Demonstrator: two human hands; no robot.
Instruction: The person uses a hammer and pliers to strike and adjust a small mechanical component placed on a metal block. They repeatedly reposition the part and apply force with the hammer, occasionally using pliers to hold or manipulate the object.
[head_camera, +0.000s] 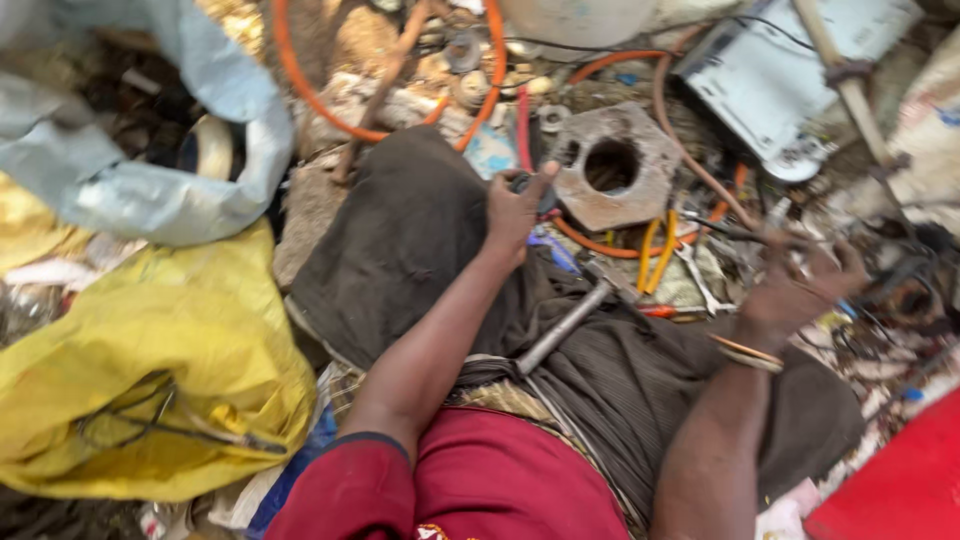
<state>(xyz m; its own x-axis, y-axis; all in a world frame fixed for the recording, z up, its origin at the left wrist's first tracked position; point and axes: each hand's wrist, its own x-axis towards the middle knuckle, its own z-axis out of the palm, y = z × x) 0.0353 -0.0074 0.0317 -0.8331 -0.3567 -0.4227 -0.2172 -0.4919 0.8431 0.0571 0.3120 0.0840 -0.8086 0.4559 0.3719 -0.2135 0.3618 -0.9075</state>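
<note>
My left hand (515, 212) rests on my knee and grips a small dark round part (545, 196) right beside a square metal block with a round hole (615, 165). My right hand (800, 285), with bangles at the wrist, is blurred and reaches into a tangle of dark wires and scrap (900, 280) at the right; its fingers are curled around thin wires. A metal hammer handle (565, 328) lies across my dark cloth-covered lap between my arms.
A yellow sack (150, 370) and a grey-blue sack (150, 180) lie at the left. Orange hose (300, 85) loops at the top. Yellow-handled pliers (655, 245), a flat white-grey appliance panel (770, 80), a wooden stick (850, 85) and a red surface (900, 490) surround the scrap pile.
</note>
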